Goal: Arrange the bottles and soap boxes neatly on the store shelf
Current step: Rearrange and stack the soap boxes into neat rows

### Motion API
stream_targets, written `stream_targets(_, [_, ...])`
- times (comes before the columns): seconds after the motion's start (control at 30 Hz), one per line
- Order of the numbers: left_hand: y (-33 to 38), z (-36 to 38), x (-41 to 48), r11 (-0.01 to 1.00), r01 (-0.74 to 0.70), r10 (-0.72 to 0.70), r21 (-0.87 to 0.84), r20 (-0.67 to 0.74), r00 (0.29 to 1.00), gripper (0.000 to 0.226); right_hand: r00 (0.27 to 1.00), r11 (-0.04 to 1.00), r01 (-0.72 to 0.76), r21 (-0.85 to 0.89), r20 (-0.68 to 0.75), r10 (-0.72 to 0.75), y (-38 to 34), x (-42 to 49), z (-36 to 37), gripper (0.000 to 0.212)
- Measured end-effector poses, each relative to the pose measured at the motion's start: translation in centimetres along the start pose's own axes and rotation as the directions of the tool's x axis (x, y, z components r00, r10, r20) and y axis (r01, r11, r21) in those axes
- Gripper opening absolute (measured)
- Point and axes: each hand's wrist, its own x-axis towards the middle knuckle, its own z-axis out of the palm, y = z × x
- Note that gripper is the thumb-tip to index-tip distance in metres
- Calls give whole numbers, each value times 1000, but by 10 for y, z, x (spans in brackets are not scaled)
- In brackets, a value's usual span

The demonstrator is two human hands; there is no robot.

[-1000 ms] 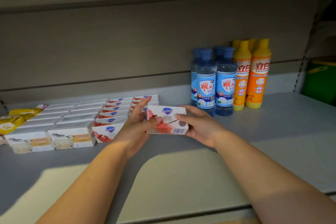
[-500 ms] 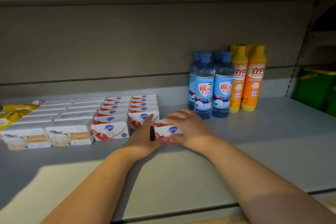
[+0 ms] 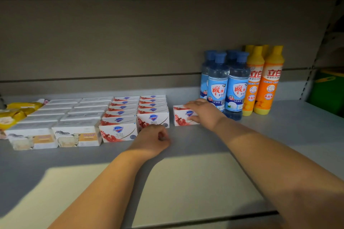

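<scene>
A red-and-white soap box [image 3: 183, 116] stands on the grey shelf [image 3: 279, 135], apart from and to the right of two rows of matching soap boxes [image 3: 153, 117]. My right hand [image 3: 203, 111] lies over its right end, fingers along the top and thumb at the front, gripping it. My left hand [image 3: 154, 139] rests on the shelf in front of those rows, fingers curled in, holding nothing. Blue bottles [image 3: 217, 87] stand just behind my right hand, with orange bottles [image 3: 271, 83] to their right.
Two rows of white soap boxes [image 3: 78, 135] fill the left of the shelf, with yellow packets [image 3: 11, 115] at the far left. A green bin [image 3: 327, 89] sits beyond the shelf upright on the right. Bare shelf stretches along the front and right.
The soap box went from held in the air by both hands to standing on the shelf right of the rows. My left hand let go and drew back with fingers curled.
</scene>
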Motion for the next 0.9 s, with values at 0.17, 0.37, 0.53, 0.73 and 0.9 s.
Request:
stream_targets(0.17, [1, 6, 4, 997, -70, 70, 38, -2, 998, 4, 999, 998, -32, -47, 18, 33, 2, 21, 14, 52])
stream_targets(0.37, [-3, 7, 6, 994, -94, 95, 47, -25, 995, 8, 999, 987, -51, -149, -5, 51, 5, 57, 36, 61])
stream_targets(0.53, [-8, 9, 8, 996, -84, 85, 41, -27, 996, 12, 993, 993, -97, -60, -70, 93, 13, 68, 47, 63])
stream_targets(0.73, [-8, 7, 8, 997, -77, 77, 0, -24, 997, 9, 991, 995, -104, -13, -90, 102, 24, 70, 46, 57])
stream_targets(0.9, [-6, 9, 8, 999, -50, 50, -14, -33, 998, 9, 977, 989, -122, -83, -183, 106, 29, 64, 52, 55])
